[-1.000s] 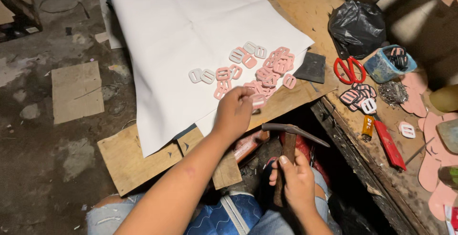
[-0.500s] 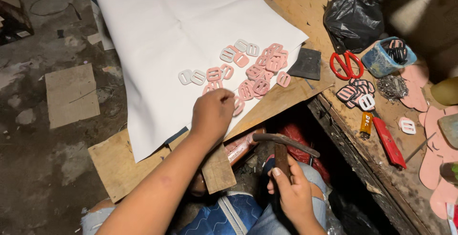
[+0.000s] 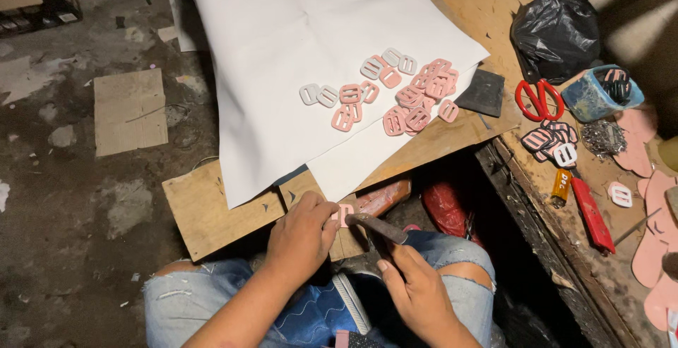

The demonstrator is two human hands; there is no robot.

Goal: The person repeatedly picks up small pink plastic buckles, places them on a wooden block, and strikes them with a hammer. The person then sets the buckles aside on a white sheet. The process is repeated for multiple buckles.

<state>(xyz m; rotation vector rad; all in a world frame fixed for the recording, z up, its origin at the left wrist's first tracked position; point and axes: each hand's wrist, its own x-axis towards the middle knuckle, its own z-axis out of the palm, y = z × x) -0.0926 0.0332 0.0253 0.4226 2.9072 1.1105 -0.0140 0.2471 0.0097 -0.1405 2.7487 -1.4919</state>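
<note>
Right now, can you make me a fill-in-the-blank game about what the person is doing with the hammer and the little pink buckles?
1. The right hand grips a small metal ____ by its handle.
2. The left hand pinches one pink plastic buckle at the edge of the ____ board.
3. The pile of pink and grey buckles lies on a big ____ sheet of paper.
4. The scissors beside the black plastic bag have ____ handles.

Missing words: hammer; wooden; white; red

Stained concrete floor, a cardboard scrap, dim light.
</note>
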